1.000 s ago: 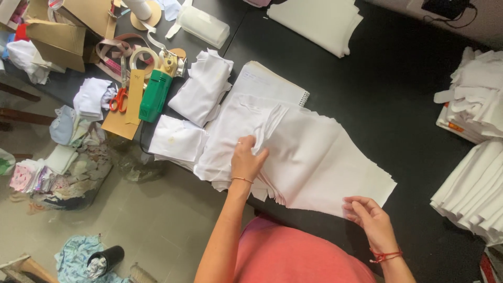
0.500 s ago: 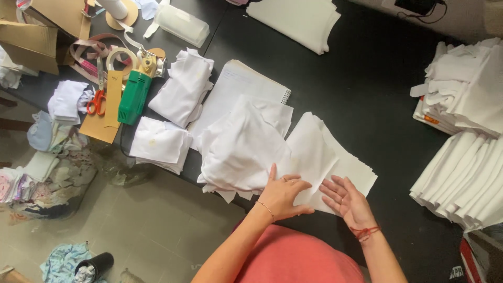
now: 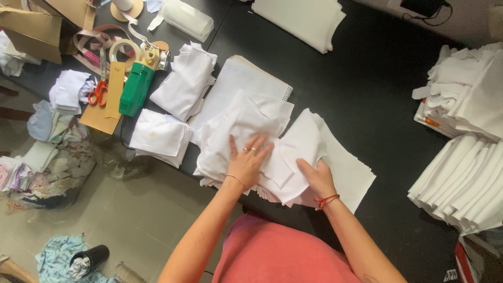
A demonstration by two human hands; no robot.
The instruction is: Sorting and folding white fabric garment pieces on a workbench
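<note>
Both hands (image 3: 249, 162) shifted onto fabric pile (image 3: 246, 126), black table (image 3: 367, 89), tiled floor (image 3: 136, 220)

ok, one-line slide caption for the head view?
Left hand flat on a pile of white fabric pieces, right hand gripping the adjoining pieces on a black table.

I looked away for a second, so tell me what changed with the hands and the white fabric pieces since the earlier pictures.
The left hand moved from the pile's edge to lie flat, fingers spread, on the white fabric pile. The right hand came up from the near table edge and now grips a folded white piece, lifted over the flat sheets. The green cutting tool, the scissors and the side stacks stayed put.
</note>
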